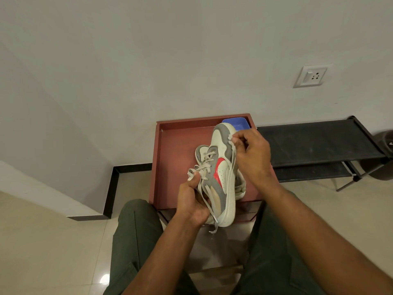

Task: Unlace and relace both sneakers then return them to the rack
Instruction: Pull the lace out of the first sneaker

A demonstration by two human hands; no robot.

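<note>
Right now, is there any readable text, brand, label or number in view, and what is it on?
None can be read.
Sneaker gripped in the left hand: red side mark, no letters visible.
Wall socket: only a switch and pin holes, no print legible.
Blue tub, red tray, black rack: no markings visible.

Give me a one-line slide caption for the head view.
Left hand grips a laced sneaker above a red tray while right hand pinches a lace end near its toe.
</note>
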